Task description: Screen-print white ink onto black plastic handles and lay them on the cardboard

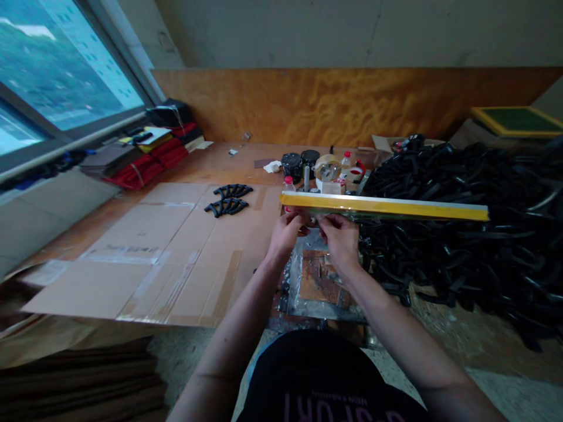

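Observation:
My left hand [288, 230] and my right hand [341, 234] are close together beneath a long yellow-and-silver bar [387, 208], which looks like the edge of a frame seen end-on. Both hands have curled fingers, with the tips pinched near a small spot between them. What they hold is partly hidden and too small to name. Below my wrists lies a stained work plate [294, 293] with a brown wooden block [313, 275] on it. Several black curved handle-like pieces [231, 199] rest in two rows on a flat cardboard sheet [176, 240] to the left.
A big heap of black curved pieces [440, 246] fills the right side. Behind the bar stand black tubs [291, 167], a tape roll [328, 169] and red-capped bottles [346, 161]. Red and dark stacks [149, 161] lie by the window. A yellow-edged green screen [519, 120] sits back right.

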### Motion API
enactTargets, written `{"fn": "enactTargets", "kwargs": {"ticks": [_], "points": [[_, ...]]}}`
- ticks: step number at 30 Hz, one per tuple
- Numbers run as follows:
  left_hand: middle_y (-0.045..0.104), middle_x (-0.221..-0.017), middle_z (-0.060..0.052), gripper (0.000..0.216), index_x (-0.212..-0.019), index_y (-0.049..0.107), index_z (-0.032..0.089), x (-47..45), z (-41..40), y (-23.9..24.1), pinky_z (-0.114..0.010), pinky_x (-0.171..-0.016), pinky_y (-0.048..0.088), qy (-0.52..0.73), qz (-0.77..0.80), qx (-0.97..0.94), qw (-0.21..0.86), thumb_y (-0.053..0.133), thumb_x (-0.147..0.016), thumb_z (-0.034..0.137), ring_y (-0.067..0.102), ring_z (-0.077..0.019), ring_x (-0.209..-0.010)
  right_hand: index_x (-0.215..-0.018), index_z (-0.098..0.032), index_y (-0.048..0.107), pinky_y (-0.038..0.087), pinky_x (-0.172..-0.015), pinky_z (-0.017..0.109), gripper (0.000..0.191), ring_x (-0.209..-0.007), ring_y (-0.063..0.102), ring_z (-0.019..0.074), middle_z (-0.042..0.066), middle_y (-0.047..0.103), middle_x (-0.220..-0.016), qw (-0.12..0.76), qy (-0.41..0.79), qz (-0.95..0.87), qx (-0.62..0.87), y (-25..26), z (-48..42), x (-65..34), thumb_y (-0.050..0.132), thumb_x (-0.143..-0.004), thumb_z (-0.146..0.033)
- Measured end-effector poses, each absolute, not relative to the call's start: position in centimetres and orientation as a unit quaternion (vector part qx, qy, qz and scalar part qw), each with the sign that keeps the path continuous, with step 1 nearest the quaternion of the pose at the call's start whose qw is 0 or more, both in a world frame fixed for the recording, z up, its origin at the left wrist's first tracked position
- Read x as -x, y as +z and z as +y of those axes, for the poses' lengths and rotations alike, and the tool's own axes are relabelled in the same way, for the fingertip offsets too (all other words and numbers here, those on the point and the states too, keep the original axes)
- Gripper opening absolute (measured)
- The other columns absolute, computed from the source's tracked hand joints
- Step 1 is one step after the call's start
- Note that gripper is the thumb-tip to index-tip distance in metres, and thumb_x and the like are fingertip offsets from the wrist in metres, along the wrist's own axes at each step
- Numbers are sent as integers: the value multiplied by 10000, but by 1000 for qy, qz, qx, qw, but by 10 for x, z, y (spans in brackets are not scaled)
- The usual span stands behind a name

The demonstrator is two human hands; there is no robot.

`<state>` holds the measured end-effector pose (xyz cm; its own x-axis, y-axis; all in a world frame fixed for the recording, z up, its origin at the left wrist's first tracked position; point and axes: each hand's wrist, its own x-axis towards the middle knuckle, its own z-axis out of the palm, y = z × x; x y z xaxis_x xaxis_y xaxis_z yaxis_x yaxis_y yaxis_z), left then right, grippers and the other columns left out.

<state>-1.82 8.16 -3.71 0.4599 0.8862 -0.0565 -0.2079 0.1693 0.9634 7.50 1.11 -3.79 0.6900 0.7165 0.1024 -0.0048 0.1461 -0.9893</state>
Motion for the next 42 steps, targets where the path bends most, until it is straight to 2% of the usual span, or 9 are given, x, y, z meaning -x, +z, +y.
{"fn": "enactTargets", "kwargs": {"ticks": [6,11,18,22,27,30,33,37,42], "points": [[612,-530,-8,181,-592,666,134,16,85,-40,-188,-498,389,383,340,-490,706,783,-587,272,515,-80,-478,-642,-198,604,303,-438,239,242,-436,392,93,-52,489,-490,697,267,-288,600,-49,10,-74,650,-715,-424],[574,-503,14,165,-556,647,137,13,90,-38,-178,-451,307,387,300,-520,700,768,-586,245,451,-59,-455,-637,-203,588,292,-429,238,223,-432,388,95,-54,489,-478,693,264,-283,609,-46,12,-76,640,-711,-407],[577,-501,8,132,-522,634,141,14,92,-38,-187,-496,359,380,292,-553,681,721,-583,219,478,-77,-488,-661,-194,600,297,-450,239,214,-454,404,93,-49,515,-514,698,288,-285,590,-48,5,-76,642,-722,-395],[582,-503,2,103,-523,647,136,16,93,-36,-181,-478,345,376,285,-571,672,711,-576,198,469,-71,-481,-767,-194,636,318,-468,238,173,-478,420,90,-41,573,-598,689,288,-320,583,-48,3,-81,646,-734,-364],[560,-478,7,140,-496,618,138,17,92,-32,-182,-444,329,369,285,-572,675,719,-567,204,436,-64,-452,-763,-198,633,312,-453,235,165,-482,436,91,-41,578,-608,687,310,-336,564,-50,3,-84,643,-747,-362],[580,-506,7,107,-529,627,134,16,94,-34,-191,-462,365,358,290,-578,673,705,-569,195,469,-74,-468,-803,-203,654,313,-453,234,175,-484,441,90,-38,599,-629,693,314,-345,549,-51,1,-83,645,-755,-371],[581,-518,16,83,-547,628,124,14,99,-40,-200,-494,394,342,299,-614,645,677,-580,182,499,-80,-493,-837,-211,670,317,-448,237,219,-485,451,92,-36,614,-644,695,311,-344,550,-52,1,-83,655,-765,-418],[594,-534,18,69,-570,650,113,16,107,-47,-195,-496,385,322,311,-685,575,632,-607,169,501,-73,-505,-709,-204,639,317,-448,242,288,-479,436,93,-28,595,-604,685,281,-319,592,-59,7,-86,639,-783,-482],[634,-585,-1,99,-631,674,121,22,115,-52,-208,-533,436,295,310,-746,511,621,-637,205,557,-98,-565,-685,-203,624,321,-469,243,286,-510,443,105,-30,553,-578,660,265,-323,625,-68,12,-88,622,-788,-469]]}}
